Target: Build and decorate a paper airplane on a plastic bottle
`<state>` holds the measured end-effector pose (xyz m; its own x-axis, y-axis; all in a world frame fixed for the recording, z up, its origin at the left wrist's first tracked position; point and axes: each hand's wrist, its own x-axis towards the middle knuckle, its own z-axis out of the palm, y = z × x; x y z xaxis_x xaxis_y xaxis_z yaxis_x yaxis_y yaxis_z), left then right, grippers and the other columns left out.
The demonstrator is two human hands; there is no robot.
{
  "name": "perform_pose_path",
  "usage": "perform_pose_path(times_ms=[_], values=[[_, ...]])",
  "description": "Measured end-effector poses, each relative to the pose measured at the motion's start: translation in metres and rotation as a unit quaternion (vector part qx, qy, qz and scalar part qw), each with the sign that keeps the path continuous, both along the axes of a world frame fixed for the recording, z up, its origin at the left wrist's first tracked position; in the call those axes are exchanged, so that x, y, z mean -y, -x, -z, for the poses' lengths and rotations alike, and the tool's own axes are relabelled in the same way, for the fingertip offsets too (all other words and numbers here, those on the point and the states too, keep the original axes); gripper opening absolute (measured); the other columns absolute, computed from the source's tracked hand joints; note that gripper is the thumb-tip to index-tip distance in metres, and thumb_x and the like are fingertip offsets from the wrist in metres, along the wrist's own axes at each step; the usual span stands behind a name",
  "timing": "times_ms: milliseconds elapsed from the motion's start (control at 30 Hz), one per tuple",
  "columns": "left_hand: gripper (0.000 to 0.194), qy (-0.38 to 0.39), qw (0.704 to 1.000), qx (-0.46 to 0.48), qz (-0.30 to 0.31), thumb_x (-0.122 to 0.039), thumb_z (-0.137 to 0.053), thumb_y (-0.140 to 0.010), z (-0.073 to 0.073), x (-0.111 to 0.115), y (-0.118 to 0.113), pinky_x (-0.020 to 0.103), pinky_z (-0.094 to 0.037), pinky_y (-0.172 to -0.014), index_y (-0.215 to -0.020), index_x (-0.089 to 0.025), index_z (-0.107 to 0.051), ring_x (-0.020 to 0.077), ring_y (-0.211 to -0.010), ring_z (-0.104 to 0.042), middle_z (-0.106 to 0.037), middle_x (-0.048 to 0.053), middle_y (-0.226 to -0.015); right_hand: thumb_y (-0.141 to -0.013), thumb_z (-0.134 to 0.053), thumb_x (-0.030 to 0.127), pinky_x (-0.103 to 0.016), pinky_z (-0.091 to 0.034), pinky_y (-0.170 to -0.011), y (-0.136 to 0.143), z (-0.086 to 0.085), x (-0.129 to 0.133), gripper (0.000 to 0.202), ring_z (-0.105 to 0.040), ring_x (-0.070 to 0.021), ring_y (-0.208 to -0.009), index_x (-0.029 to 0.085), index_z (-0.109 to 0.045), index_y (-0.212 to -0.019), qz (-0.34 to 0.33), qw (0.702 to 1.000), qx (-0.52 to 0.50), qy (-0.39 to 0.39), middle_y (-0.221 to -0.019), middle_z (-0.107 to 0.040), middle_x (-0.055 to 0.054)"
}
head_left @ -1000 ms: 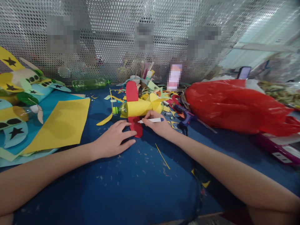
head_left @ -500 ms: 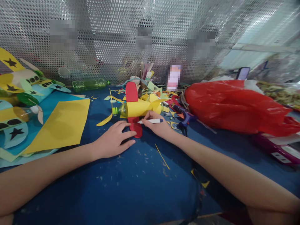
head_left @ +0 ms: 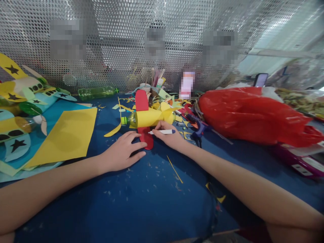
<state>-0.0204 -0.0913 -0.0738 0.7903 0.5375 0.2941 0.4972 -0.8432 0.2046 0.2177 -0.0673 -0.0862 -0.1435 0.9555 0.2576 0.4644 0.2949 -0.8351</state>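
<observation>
A toy plane (head_left: 149, 118) made from a green-capped bottle wrapped in yellow paper lies on the blue table (head_left: 121, 206). Its far red wing (head_left: 142, 100) points away from me, and its near red wing (head_left: 146, 137) extends toward me. My left hand (head_left: 124, 150) is flat with fingers spread, the fingertips on the near wing's left edge. In my right hand (head_left: 167, 135) is a white marker (head_left: 163, 132) with a dark blue end, its tip at the near wing. A yellow propeller blade (head_left: 112, 131) sits by the bottle cap.
Yellow paper (head_left: 67, 136) and finished bottle planes (head_left: 17, 135) lie at the left. Behind are a green bottle (head_left: 97, 92) and paper scraps (head_left: 165, 94). A red plastic bag (head_left: 255, 116) and a purple glue gun (head_left: 200, 128) are on the right.
Almost nothing differs. Both hands, the marker and the toy plane hold their places, with only a slight shift of the camera view.
</observation>
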Motion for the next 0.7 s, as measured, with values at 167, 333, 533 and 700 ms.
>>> perform_pose_path(times_ms=[167, 333, 533, 700], values=[[0.038, 0.003, 1.000, 0.011, 0.001, -0.043, -0.040, -0.100, 0.000, 0.000, 0.000, 0.056, -0.041, -0.107, -0.123, -0.024, -0.063, 0.0311, -0.128, -0.044, -0.053, 0.013, -0.132, -0.080, -0.060, 0.036, -0.027, -0.034, -0.055, 0.000, 0.001, 0.001, 0.020, -0.043, -0.0118, -0.057, 0.022, -0.049, -0.072, 0.001, 1.000, -0.004, 0.003, -0.062, -0.051, 0.005], [0.038, 0.003, 1.000, 0.011, -0.002, -0.042, -0.041, -0.100, 0.000, 0.001, 0.000, 0.056, -0.041, -0.107, -0.124, -0.024, -0.063, 0.0317, -0.128, -0.044, -0.053, 0.013, -0.132, -0.079, -0.061, 0.035, -0.027, -0.035, -0.055, 0.001, -0.002, 0.001, 0.020, -0.043, -0.0120, -0.057, 0.022, -0.048, -0.071, 0.003, 1.000, 0.005, -0.002, -0.062, -0.051, 0.005], [0.039, 0.008, 1.000, 0.001, -0.006, -0.043, -0.039, -0.101, -0.002, 0.001, 0.000, 0.056, -0.038, -0.109, -0.124, -0.023, -0.063, 0.0329, -0.131, -0.041, -0.050, 0.014, -0.135, -0.088, -0.055, 0.040, -0.028, -0.040, -0.059, 0.005, -0.011, 0.014, 0.021, -0.049, -0.0127, -0.057, 0.023, -0.048, -0.078, 0.001, 0.999, 0.000, -0.040, -0.062, -0.055, 0.004], [0.037, 0.008, 1.000, 0.008, -0.011, -0.041, -0.041, -0.100, -0.001, 0.001, 0.000, 0.055, -0.038, -0.110, -0.125, -0.023, -0.062, 0.0316, -0.131, -0.040, -0.049, 0.013, -0.135, -0.093, -0.044, 0.057, -0.030, -0.042, -0.054, 0.001, -0.029, 0.030, 0.035, -0.053, -0.0127, -0.048, 0.024, -0.056, -0.094, -0.049, 0.992, 0.003, -0.114, -0.062, -0.065, 0.001]])
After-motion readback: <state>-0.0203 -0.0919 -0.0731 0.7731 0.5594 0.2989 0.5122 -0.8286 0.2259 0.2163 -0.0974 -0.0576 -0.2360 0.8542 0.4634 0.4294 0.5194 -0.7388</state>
